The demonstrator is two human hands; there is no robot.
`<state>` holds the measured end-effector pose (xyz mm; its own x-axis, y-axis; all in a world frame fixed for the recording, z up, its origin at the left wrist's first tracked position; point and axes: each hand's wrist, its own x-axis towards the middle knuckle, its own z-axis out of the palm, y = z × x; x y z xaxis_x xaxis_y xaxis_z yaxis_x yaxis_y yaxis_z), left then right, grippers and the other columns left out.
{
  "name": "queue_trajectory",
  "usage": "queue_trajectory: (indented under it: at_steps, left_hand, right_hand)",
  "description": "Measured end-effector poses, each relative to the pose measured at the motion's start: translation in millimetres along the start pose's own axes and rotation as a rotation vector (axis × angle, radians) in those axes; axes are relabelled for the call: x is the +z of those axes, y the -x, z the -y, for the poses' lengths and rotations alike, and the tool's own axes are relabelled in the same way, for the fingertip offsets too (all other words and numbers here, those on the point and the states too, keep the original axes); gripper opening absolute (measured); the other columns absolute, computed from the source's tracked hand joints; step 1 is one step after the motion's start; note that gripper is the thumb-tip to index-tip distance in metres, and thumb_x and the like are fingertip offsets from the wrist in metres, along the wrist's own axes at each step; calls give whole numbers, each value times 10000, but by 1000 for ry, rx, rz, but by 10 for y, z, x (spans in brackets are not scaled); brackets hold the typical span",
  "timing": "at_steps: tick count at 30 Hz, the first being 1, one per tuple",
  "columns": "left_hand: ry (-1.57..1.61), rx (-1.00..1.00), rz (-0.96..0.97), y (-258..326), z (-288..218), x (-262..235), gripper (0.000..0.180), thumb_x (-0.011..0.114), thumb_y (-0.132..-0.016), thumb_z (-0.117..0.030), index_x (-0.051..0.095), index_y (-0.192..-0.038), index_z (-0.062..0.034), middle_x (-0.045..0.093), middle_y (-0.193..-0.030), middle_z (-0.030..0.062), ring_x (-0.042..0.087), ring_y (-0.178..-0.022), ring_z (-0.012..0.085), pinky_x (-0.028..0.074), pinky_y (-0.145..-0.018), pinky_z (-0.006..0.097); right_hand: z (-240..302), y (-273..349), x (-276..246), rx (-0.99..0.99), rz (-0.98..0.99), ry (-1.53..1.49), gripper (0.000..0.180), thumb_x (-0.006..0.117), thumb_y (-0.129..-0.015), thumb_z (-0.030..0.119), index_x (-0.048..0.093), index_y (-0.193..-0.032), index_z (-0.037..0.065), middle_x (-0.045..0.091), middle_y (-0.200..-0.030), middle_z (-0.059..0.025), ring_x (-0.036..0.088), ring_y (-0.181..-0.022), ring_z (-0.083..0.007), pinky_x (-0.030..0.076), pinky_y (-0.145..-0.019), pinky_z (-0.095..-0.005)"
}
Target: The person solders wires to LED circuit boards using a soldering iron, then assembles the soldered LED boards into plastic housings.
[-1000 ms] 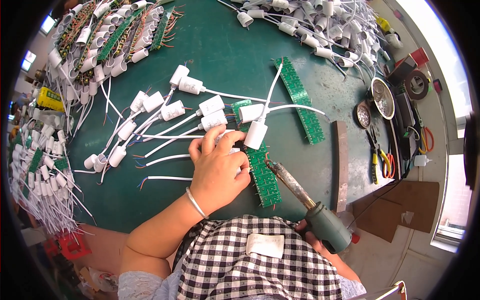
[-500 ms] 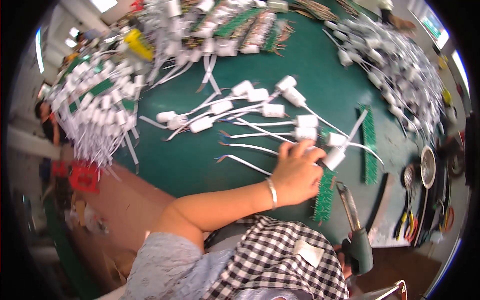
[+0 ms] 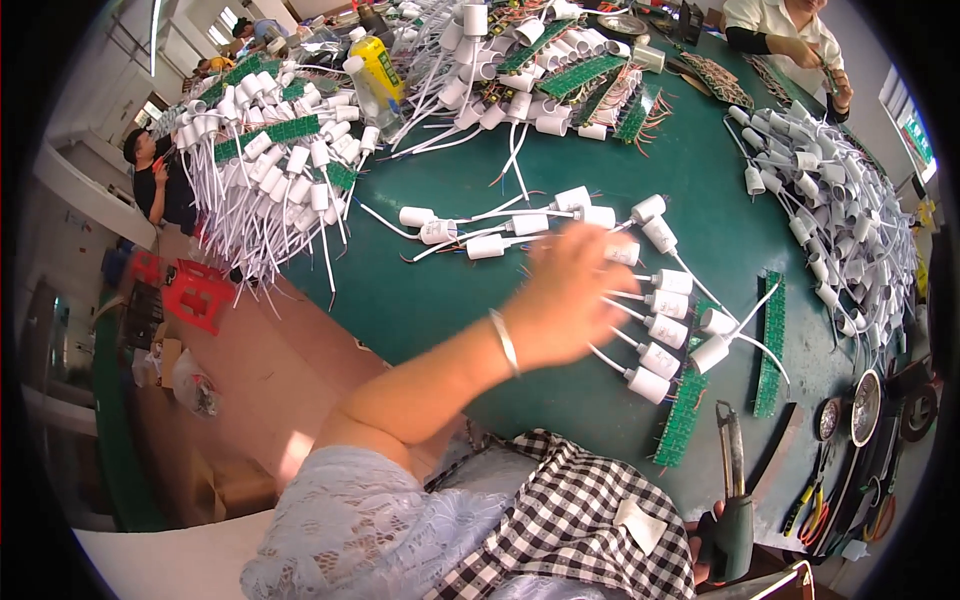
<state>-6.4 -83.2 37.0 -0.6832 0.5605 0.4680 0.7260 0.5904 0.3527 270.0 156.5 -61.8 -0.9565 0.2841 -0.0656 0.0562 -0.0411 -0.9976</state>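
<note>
My left hand (image 3: 575,300), smeared by motion, reaches over the white cables of a row of white cylinders (image 3: 660,330); whether its fingers hold a cable cannot be made out. To the right of my lap, my right hand (image 3: 703,545) is partly hidden behind the dark green handle of a soldering gun (image 3: 733,535), fingers wrapped round it. The metal tip of the gun points up, away from me. Beside the row lies a green circuit board strip (image 3: 680,420), with a white cylinder (image 3: 710,354) at its far end. More cabled cylinders (image 3: 486,246) lie beyond my left hand.
Piles of cabled white cylinders stand at the left (image 3: 270,180) and right (image 3: 810,190). A second board strip (image 3: 770,345), a curved metal bar (image 3: 776,452) and pliers (image 3: 815,515) lie rightward. A yellow bottle (image 3: 376,65) stands far back. A co-worker (image 3: 795,45) works at far right.
My left hand has lifted off the near cylinders and moved to the far left, over their cables. Those cylinders now show in a row. The whole view has shifted; the soldering gun stays by my lap.
</note>
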Motion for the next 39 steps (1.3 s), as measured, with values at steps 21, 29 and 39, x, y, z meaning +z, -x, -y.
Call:
queue_trajectory:
  at_steps: [21,29,39]
  left_hand:
    - [596,-624,-48,635,2034,-1474,289,671,-792,-26,555,-1057,-45,623,-989,40,589,-919,123,474,-843,268]
    - [1087,-41,-500,140,946,-1654,405,593,-913,-245,498,-1249,-39,594,-1144,81,553,-1109,279,409,-991,375]
    - [422,-167,436,593,-636,267,285,700,-797,-133,621,-1062,-64,612,-861,120,626,-757,310,497,-660,360]
  right_hand:
    - [540,322,294,4,-617,27,511,542,-901,195,413,-1344,-23,634,-865,-94,572,-752,-165,454,-725,-301]
    - [436,331,182,-70,-369,-133,477,548,-905,189,430,-1309,-36,631,-876,-102,574,-762,-165,451,-745,-298]
    - [335,381,23,-151,-260,-36,581,610,-905,257,376,-1358,-22,479,-1338,-196,610,-732,-179,506,-622,-288]
